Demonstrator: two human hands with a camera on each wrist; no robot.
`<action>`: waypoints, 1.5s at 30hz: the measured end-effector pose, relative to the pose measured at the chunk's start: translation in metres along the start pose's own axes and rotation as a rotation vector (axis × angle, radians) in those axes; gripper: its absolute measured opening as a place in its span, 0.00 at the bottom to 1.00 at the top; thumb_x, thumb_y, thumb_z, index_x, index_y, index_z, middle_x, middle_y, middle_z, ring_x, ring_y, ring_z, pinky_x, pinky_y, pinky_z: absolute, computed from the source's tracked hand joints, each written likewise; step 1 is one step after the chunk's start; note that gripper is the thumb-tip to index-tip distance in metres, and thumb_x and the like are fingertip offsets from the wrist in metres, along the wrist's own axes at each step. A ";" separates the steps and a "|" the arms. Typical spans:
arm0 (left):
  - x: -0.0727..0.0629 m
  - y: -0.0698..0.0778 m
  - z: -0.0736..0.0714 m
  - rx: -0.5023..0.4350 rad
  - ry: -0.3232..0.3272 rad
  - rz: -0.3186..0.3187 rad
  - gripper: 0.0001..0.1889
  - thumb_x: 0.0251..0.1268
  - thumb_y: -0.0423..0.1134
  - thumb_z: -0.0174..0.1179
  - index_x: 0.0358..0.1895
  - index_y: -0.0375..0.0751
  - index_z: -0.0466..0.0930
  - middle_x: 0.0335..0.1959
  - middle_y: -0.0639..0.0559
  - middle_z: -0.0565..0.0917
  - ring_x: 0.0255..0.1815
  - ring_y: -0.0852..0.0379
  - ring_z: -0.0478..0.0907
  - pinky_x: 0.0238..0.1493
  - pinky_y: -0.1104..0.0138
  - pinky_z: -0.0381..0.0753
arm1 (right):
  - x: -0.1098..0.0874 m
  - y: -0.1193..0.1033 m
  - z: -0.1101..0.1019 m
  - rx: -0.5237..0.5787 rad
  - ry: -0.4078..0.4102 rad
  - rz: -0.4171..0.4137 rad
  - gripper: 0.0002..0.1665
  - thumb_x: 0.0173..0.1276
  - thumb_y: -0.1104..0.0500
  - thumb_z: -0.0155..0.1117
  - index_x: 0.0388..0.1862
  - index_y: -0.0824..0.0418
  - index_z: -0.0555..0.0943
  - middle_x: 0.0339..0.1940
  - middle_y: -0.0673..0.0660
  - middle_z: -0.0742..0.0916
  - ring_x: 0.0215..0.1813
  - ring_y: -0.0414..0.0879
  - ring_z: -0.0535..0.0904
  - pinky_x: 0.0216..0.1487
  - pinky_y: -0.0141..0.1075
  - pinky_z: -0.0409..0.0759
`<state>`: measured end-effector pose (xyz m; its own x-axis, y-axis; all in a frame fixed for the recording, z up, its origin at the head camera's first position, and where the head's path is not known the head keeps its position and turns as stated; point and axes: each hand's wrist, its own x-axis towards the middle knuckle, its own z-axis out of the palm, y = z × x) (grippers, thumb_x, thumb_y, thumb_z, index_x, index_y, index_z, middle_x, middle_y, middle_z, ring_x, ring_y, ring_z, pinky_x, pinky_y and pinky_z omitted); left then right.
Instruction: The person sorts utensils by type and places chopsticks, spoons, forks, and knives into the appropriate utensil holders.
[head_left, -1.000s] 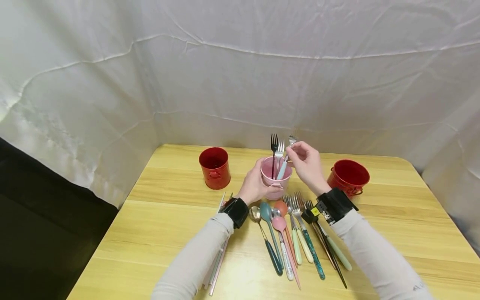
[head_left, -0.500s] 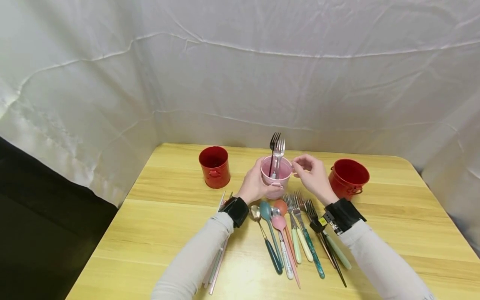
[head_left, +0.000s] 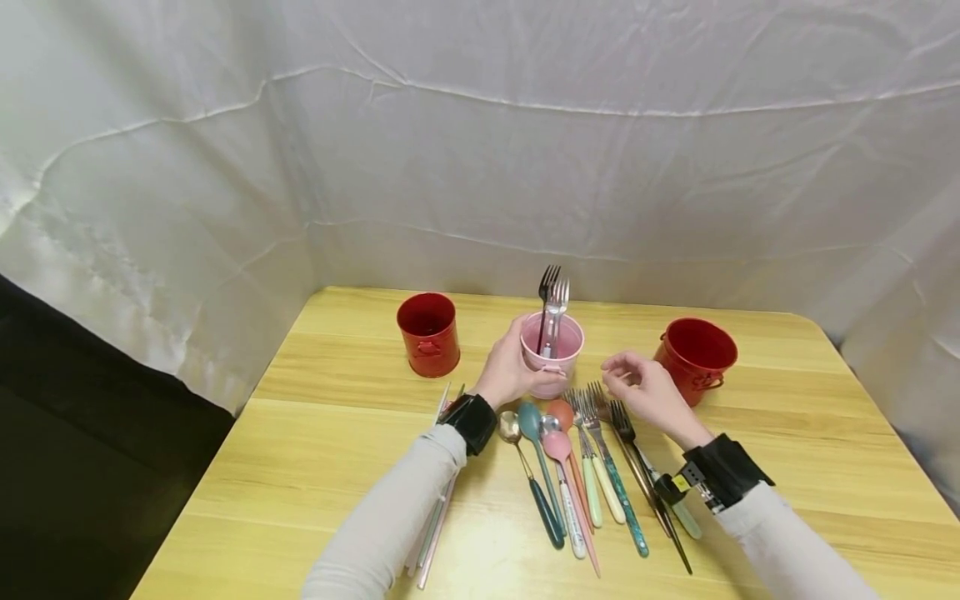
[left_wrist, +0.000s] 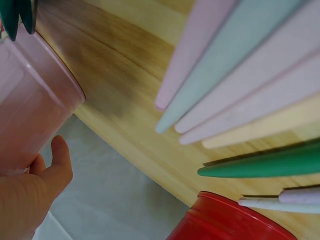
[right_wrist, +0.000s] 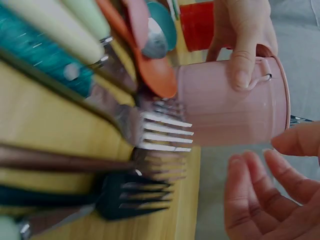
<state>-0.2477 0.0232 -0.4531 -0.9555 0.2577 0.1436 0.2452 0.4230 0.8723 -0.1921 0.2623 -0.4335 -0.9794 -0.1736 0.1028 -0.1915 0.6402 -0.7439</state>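
The pink pail [right_wrist: 225,112], a glossy ribbed cylinder, stands on the wood-grained table [head_left: 787,417]; a black fork [head_left: 548,287] and silver-tined forks [head_left: 561,293] lean in it (tines up, overlapping too closely to count). The left hand [head_left: 508,372] grips the pail's left side, thumb across its front. Just right of the pail, the right hand [head_left: 641,385] is empty, fingers loosely bent, a narrow gap between thumb and fingertips. Five spoons [head_left: 529,419] fan out before the pail; two red pails [head_left: 432,354] flank it, one per side.
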 end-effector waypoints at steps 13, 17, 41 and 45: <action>-0.002 0.001 -0.002 -0.029 -0.009 0.003 0.55 0.41 0.41 0.83 0.76 0.52 0.59 0.70 0.51 0.76 0.71 0.53 0.73 0.74 0.53 0.71 | -0.035 0.016 -0.006 -0.153 -0.025 -0.076 0.09 0.67 0.65 0.64 0.45 0.67 0.81 0.35 0.57 0.88 0.34 0.43 0.83 0.37 0.28 0.82; -0.002 0.000 -0.001 -0.039 -0.011 0.001 0.55 0.41 0.40 0.83 0.75 0.53 0.59 0.70 0.51 0.76 0.71 0.53 0.73 0.74 0.53 0.71 | -0.046 0.023 -0.011 -0.190 -0.052 -0.080 0.09 0.65 0.63 0.68 0.42 0.66 0.81 0.31 0.53 0.86 0.31 0.38 0.81 0.33 0.28 0.81; -0.001 0.000 -0.001 -0.049 -0.010 -0.009 0.54 0.42 0.39 0.83 0.75 0.54 0.59 0.70 0.52 0.76 0.70 0.54 0.73 0.74 0.53 0.71 | -0.091 0.032 -0.005 -0.425 -0.237 0.026 0.22 0.57 0.47 0.77 0.39 0.57 0.76 0.22 0.46 0.74 0.25 0.36 0.65 0.26 0.28 0.62; -0.002 0.000 -0.001 -0.048 -0.008 -0.007 0.54 0.42 0.39 0.83 0.75 0.54 0.59 0.70 0.51 0.76 0.70 0.54 0.73 0.74 0.53 0.71 | -0.093 0.029 0.000 -0.438 -0.217 0.036 0.20 0.58 0.49 0.76 0.38 0.57 0.76 0.21 0.47 0.73 0.24 0.38 0.64 0.25 0.29 0.59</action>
<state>-0.2461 0.0222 -0.4530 -0.9557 0.2621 0.1341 0.2304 0.3824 0.8948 -0.1069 0.2971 -0.4647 -0.9591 -0.2673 -0.0927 -0.2116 0.8952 -0.3921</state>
